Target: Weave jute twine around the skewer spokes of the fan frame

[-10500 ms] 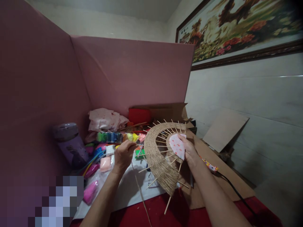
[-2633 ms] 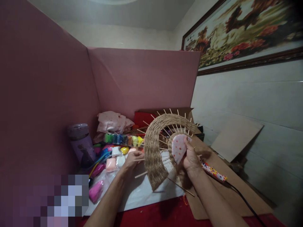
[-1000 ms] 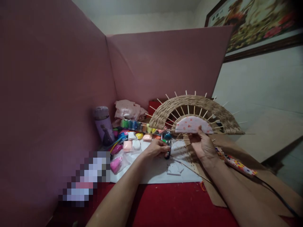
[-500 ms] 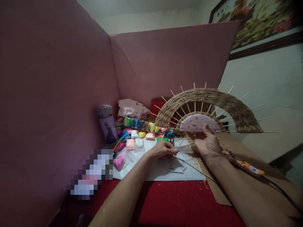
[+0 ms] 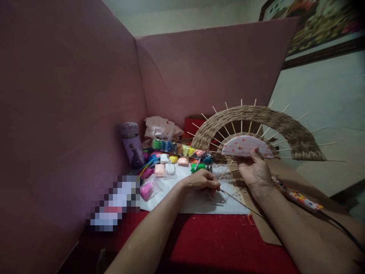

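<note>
A half-round woven fan, made of brown twine on pale thin sticks, is held up by my right hand. Its centre is a white half-disc with orange-red spots; my right thumb lies on the front of it, with the other fingers beneath and behind. Several stick ends poke out past the woven band. To the left and lower down, my left hand is closed in a pinch at the end of a thin brown strand. That strand runs down right toward my right forearm.
Bags of coloured clay and a strip of coloured packets lie on white paper. A purple bottle stands left. Cardboard and a flower-patterned corded tool are at right, over a red cloth.
The whole view has shifted slightly, moving the scene to the right. The fan and both hands sit a little further right, and both grips look the same.
</note>
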`<state>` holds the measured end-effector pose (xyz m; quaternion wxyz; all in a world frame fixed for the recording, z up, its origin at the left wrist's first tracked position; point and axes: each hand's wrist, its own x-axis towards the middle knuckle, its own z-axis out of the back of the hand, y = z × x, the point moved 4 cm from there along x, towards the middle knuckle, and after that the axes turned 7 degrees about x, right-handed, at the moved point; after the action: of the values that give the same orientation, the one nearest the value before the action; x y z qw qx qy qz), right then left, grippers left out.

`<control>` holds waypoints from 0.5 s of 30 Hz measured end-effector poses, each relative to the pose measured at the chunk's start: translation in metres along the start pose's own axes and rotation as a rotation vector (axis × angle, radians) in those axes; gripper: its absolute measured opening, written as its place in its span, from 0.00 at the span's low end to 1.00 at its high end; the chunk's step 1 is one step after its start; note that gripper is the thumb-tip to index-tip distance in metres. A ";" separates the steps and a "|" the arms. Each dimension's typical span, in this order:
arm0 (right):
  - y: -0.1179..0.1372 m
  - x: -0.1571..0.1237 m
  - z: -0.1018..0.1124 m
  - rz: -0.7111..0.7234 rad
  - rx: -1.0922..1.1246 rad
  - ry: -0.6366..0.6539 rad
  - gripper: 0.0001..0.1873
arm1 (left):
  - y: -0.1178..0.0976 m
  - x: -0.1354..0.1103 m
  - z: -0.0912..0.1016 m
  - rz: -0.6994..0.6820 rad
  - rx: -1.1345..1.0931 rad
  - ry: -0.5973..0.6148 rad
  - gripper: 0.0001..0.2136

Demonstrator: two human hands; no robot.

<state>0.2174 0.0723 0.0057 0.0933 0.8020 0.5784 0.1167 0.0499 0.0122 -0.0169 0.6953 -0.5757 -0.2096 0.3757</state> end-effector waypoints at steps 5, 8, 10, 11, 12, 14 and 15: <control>0.005 0.005 0.002 0.028 -0.005 -0.028 0.05 | 0.005 0.005 0.012 -0.002 -0.031 -0.240 0.17; 0.008 0.008 0.005 0.033 0.008 -0.054 0.08 | 0.011 0.009 0.023 -0.015 -0.114 -0.389 0.16; 0.009 0.010 0.007 0.026 0.005 -0.047 0.08 | 0.015 0.010 0.030 -0.018 -0.153 -0.453 0.16; 0.009 0.011 0.007 0.023 -0.003 -0.036 0.07 | 0.016 0.011 0.032 -0.015 -0.169 -0.473 0.15; 0.009 0.012 0.007 0.021 -0.013 -0.022 0.06 | 0.017 0.011 0.034 -0.010 -0.181 -0.484 0.14; 0.008 0.012 0.007 0.020 -0.029 0.004 0.05 | 0.019 0.010 0.035 0.004 -0.185 -0.470 0.13; 0.008 0.012 0.007 0.020 -0.027 0.005 0.05 | 0.019 0.010 0.035 0.011 -0.177 -0.451 0.12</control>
<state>0.2304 0.0810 0.0020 0.1014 0.8061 0.5690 0.1271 0.0257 0.0432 -0.0278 0.5757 -0.5369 -0.3886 0.4788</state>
